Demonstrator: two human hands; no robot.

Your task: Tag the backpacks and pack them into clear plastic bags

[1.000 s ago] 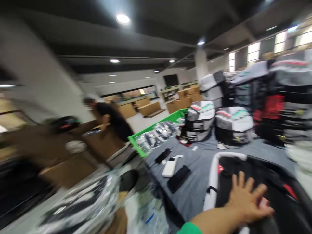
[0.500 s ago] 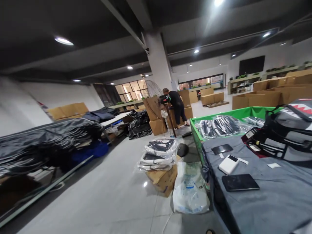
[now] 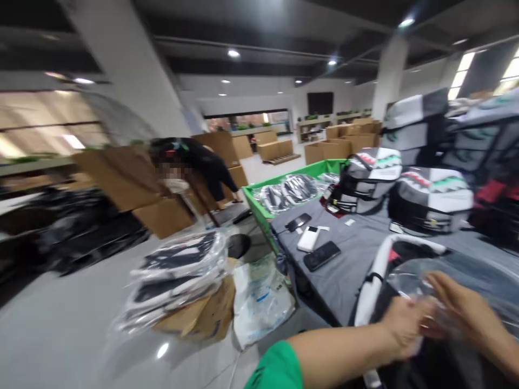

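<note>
Clear plastic film (image 3: 405, 275) is bunched between the fingers of both hands, over the open bag at the lower right. The left hand (image 3: 405, 327) has its fingers curled in and clamped on the film, the thumb pressing toward the other hand; the right hand (image 3: 466, 308) is bent around the same bunch just beside it, its fingers drawn together on the film, though blur hides the exact fingertips. Loose film spreads from the grip across the dark middle of the open bag, whose white edge (image 3: 375, 281) curves up along the near side. A green sleeve (image 3: 278, 367) covers the upper part of the left arm. Under the bag lies a table with a grey cloth (image 3: 343, 232); on it, left of the bag, are a dark phone (image 3: 322, 256), a white device (image 3: 308, 239) with a small dark screen and a second dark phone (image 3: 298, 222). Beyond the bag stand a grey-and-white backpack (image 3: 432, 200) and, next to it, another backpack (image 3: 371, 178), both with red and green zigzags. A green bin (image 3: 259, 213) holding wrapped packs (image 3: 298, 187) adjoins the table. Down on the floor are a white sack (image 3: 263, 297) and a cardboard box (image 3: 211, 313) bearing a stack of wrapped bags (image 3: 178, 270). Farther off, a co-worker (image 3: 206, 167) in dark clothes bends forward beside tall cartons (image 3: 219, 146).
</note>
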